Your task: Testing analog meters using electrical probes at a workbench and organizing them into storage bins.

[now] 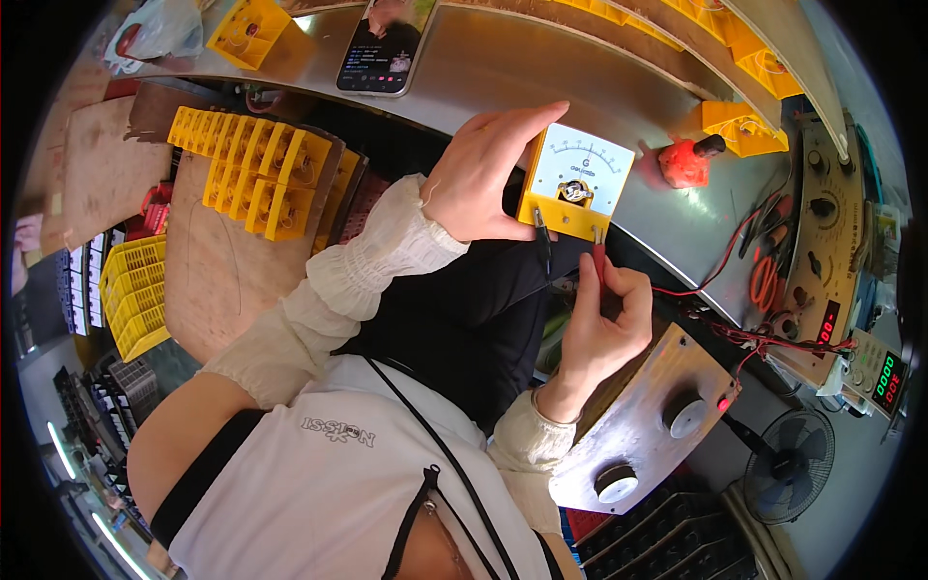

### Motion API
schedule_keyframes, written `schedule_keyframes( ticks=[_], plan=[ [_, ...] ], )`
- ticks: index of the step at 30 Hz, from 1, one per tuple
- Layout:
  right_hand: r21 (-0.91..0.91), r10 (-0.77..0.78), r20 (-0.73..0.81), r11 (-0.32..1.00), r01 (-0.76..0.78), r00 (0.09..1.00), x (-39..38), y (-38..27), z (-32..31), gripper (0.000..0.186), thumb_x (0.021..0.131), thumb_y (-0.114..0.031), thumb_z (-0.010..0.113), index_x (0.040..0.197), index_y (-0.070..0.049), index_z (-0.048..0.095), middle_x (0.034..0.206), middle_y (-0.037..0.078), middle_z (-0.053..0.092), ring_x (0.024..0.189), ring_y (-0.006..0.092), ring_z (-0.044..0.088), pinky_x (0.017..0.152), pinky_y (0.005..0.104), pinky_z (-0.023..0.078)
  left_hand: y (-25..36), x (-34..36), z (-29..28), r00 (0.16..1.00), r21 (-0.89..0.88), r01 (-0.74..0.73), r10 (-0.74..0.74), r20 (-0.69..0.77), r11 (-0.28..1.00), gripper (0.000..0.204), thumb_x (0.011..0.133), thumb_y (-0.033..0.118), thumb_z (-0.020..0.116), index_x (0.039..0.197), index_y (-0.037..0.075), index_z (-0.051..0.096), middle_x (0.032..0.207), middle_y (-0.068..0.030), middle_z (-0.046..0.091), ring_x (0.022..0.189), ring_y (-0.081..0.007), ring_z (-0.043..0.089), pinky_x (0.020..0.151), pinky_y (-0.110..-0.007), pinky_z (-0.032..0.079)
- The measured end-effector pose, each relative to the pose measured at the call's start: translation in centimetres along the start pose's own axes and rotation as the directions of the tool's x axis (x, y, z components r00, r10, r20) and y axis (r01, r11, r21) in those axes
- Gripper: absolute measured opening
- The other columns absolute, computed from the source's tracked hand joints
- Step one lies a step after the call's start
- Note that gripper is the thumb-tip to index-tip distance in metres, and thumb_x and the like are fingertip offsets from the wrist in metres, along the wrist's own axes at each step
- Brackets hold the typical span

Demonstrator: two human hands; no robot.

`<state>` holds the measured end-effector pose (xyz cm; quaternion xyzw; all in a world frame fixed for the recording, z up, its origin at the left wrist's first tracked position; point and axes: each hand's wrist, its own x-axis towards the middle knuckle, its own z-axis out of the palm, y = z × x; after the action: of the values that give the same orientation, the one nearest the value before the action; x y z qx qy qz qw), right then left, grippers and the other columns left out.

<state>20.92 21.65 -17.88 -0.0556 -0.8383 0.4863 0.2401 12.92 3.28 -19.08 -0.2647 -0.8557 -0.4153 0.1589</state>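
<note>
A yellow galvanometer (585,159) with a white dial and a small exposed coil window is gripped along its left side by my left hand (478,179), fingers above and thumb below. My right hand (609,324) pinches a red clip lead (598,259), its metal tip at the terminal on the meter's lower right corner. Whether the tip is clamped there, I cannot tell. On the lower left terminal sits a black clip lead (544,246), its wire hanging toward my lap.
A metal bench (667,227) holds a phone (385,48), a red bottle-like object (684,161) and orange-handled scissors (764,282). Right are a dial panel (822,232), a digital power supply (878,372), a two-knob box (643,425) and a fan (788,464). Yellow meter housings (256,174) stand left.
</note>
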Motion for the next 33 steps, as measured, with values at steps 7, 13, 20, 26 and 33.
schedule_keyframes(
  ticks=[7, 13, 20, 26, 33],
  plan=[
    [-0.047, 0.007, 0.007, 0.999, -0.006, 1.000, 0.0, -0.5, -0.6, 0.017, 0.078, 0.002, 0.078, 0.082, 0.001, 0.061, 0.077, 0.007, 0.061, 0.067, 0.0138, 0.056, 0.060, 0.0251, 0.045, 0.0, -0.1, 0.1, 1.000, 0.004, -0.009, 0.009, -0.022, 1.000, 0.112, 0.050, 0.022, 0.091, 0.146, 0.007, 0.034, 0.134, -0.0134, 0.053, 0.115, -0.0315, 0.057, 0.101, -0.044, 0.040],
    [0.059, 0.193, -0.114, 0.981, -0.187, 0.975, -0.2, -0.7, -0.1, 0.018, 0.090, -0.008, 0.071, 0.098, 0.001, 0.058, 0.087, 0.003, 0.061, 0.073, 0.0080, 0.055, 0.061, 0.0213, 0.045, 0.1, 0.2, 0.1, 0.999, -0.005, -0.022, 0.022, -0.031, 1.000, 0.110, 0.050, 0.021, 0.091, 0.144, 0.007, 0.036, 0.132, -0.0140, 0.053, 0.117, -0.0319, 0.056, 0.101, -0.044, 0.041],
    [0.775, 0.400, 0.315, 0.416, -0.477, 0.861, 0.8, -2.1, -1.4, 0.024, 0.096, -0.025, 0.063, 0.091, -0.007, 0.048, 0.068, -0.006, 0.037, 0.052, 0.0013, 0.025, 0.044, 0.0190, 0.017, 1.7, 1.1, -1.6, 0.985, -0.580, 0.169, -0.110, 0.137, 0.797, 0.073, 0.061, 0.016, 0.091, 0.120, 0.004, 0.051, 0.119, -0.0075, 0.056, 0.110, -0.0194, 0.057, 0.099, -0.036, 0.044],
    [0.816, 0.363, 0.293, 0.388, -0.429, 0.885, 0.2, -3.7, -1.7, 0.028, 0.093, -0.026, 0.069, 0.093, -0.006, 0.050, 0.067, -0.006, 0.041, 0.052, 0.0018, 0.029, 0.045, 0.0192, 0.019, 2.6, 2.0, -2.1, 0.916, -0.652, 0.304, -0.026, 0.400, 0.695, 0.093, 0.064, 0.018, 0.091, 0.141, 0.005, 0.041, 0.130, -0.0060, 0.051, 0.121, -0.0198, 0.049, 0.106, -0.035, 0.036],
    [0.556, 0.256, 0.031, 0.799, -0.229, 0.966, -0.4, -4.5, -1.3, 0.022, 0.091, -0.011, 0.070, 0.102, 0.002, 0.056, 0.087, 0.010, 0.068, 0.072, 0.0103, 0.063, 0.065, 0.0209, 0.050, 4.3, 1.7, -0.6, 0.934, -0.744, 0.347, -0.279, 0.222, 0.570, 0.099, 0.062, 0.018, 0.090, 0.145, 0.005, 0.038, 0.127, -0.0089, 0.055, 0.115, -0.0177, 0.054, 0.103, -0.036, 0.041]
  ],
)
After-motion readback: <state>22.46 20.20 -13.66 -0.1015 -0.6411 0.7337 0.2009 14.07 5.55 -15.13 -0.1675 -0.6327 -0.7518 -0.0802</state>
